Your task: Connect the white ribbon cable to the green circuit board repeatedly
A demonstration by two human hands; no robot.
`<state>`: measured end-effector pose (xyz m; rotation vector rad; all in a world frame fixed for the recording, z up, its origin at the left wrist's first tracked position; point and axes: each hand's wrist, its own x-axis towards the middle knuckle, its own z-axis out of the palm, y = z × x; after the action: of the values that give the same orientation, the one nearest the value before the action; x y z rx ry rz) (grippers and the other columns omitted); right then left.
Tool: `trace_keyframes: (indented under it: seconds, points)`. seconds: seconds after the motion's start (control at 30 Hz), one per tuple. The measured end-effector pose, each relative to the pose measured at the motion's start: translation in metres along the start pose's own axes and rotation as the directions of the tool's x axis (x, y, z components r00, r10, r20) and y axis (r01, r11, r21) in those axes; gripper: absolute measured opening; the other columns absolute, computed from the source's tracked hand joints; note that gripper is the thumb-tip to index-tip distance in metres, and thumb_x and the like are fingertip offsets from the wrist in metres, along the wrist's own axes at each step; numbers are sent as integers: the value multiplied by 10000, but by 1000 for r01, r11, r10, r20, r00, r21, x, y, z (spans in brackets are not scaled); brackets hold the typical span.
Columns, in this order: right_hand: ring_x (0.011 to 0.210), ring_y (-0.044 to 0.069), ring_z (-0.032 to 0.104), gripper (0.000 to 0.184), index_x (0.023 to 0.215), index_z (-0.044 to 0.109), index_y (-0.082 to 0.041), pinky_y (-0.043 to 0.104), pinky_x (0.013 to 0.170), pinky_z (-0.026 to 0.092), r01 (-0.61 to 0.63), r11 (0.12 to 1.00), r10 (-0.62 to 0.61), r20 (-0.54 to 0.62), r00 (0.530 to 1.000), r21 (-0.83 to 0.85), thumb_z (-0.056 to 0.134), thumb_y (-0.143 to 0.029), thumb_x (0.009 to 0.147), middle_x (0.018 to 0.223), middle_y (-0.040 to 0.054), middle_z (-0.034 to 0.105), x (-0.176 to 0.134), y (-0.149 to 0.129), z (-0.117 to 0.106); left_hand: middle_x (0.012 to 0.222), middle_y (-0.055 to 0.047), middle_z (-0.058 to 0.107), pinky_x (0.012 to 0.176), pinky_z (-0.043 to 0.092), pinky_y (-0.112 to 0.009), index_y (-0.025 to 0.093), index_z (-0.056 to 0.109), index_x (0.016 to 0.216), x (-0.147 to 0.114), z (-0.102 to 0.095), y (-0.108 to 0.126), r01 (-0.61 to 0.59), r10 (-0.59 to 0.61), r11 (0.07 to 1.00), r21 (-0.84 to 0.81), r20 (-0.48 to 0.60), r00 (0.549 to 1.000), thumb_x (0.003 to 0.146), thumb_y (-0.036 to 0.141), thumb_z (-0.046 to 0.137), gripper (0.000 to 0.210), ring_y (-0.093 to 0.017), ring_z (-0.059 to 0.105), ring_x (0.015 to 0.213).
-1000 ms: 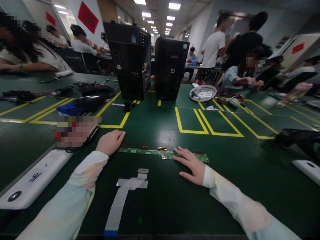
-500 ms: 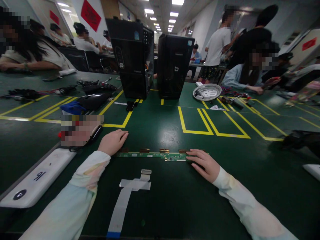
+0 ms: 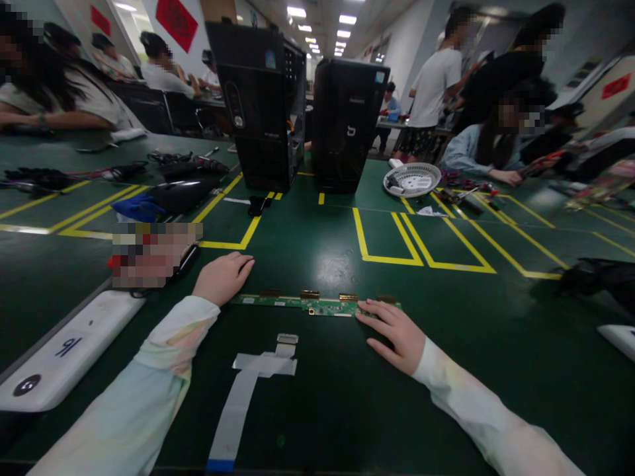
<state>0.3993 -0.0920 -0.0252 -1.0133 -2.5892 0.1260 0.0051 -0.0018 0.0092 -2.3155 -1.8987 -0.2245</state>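
A long, narrow green circuit board [image 3: 327, 307] with several shiny copper-coloured tabs along its far edge lies across the table in front of me. My right hand [image 3: 394, 334] is open, its fingertips resting on the board's right part and its thumb apart on the table side. At the board's left end is my left hand [image 3: 223, 277], palm down with fingers extended to the right; its wrist side hides that end of the board. Nearer to me lies a white flat ribbon cable [image 3: 235, 413] with a connector at its far end, a blue near end and a strip across it.
Two black computer towers [image 3: 255, 119] stand at the back. To the left is a long white device [image 3: 74, 347]. A white basket [image 3: 414, 178], cables [image 3: 34, 180] and a blue-black item [image 3: 136, 206] lie farther off. Yellow tape [image 3: 391, 261] marks the green table. Several people sit and stand around.
The circuit board has slid left, and my right hand has moved left with it. My left hand stays almost where it was. The whole view has shifted slightly.
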Motion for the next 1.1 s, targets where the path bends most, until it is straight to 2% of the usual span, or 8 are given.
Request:
trace_keyframes:
  seconds: [0.17,0.33,0.43,0.6,0.67,0.8,0.93,1.1]
  points:
    - [1260,247,457,388,1289,540,-208,469,1014,422,2,999,-3,-32,999,-32,466,-318,924,1334,118,539,10,0,2,1125,-91,655,789,472,-346,158,640,1147,0,-2,0,12,-12,1000,-7,30,999,946,427,226,534,-245,625,989]
    - [1256,248,455,325,1210,573,-179,449,986,436,139,988,-145,-116,983,-63,456,-217,910,1243,124,587,19,6,3,1115,-105,650,787,481,-356,151,635,1151,-1,-5,2,6,-5,1000,-23,49,999,944,432,236,531,-251,623,979]
    - [1176,226,516,289,1155,583,-180,417,928,475,202,979,-205,-192,960,-34,432,-178,909,1148,117,620,31,10,4,1103,-117,649,813,483,-375,149,639,1145,-3,-4,5,7,-6,1000,-27,46,999,938,422,248,520,-260,618,989]
    - [1080,210,557,244,1081,597,-181,410,903,492,213,976,-197,-243,950,41,432,-141,906,1060,108,636,40,13,2,1175,-117,624,832,498,-380,166,622,1173,-7,-5,8,15,-15,997,-79,3,1000,940,399,278,476,-261,588,1063]
    - [1081,208,553,245,1079,597,-186,410,909,487,217,975,-197,-236,951,58,432,-137,906,1067,102,638,36,13,2,1199,-106,614,898,481,-379,179,626,1157,-13,-9,10,-74,59,987,-142,-107,993,946,367,296,434,-246,559,1111]
    - [1125,211,532,258,1111,590,-196,419,931,474,207,976,-187,-224,957,70,429,-154,913,1117,99,630,27,11,3,1158,-95,624,949,468,-379,196,607,1179,-41,-24,24,-349,278,902,-256,-274,921,951,299,343,364,-210,561,1093]
    - [1129,221,533,259,1106,599,-191,430,924,479,196,979,-182,-187,965,57,424,-169,916,1134,113,619,26,7,1,1134,-66,640,869,511,-313,227,611,1165,-81,-37,46,-567,543,784,-251,-166,824,935,227,422,298,-170,596,1022]
    - [1117,227,532,254,1088,613,-181,430,919,475,199,978,-188,-154,970,59,433,-168,909,1133,118,613,28,6,3,1166,-54,649,859,533,-302,265,573,1226,-113,-39,60,-635,647,726,-264,-47,761,922,240,475,320,-170,610,1035]
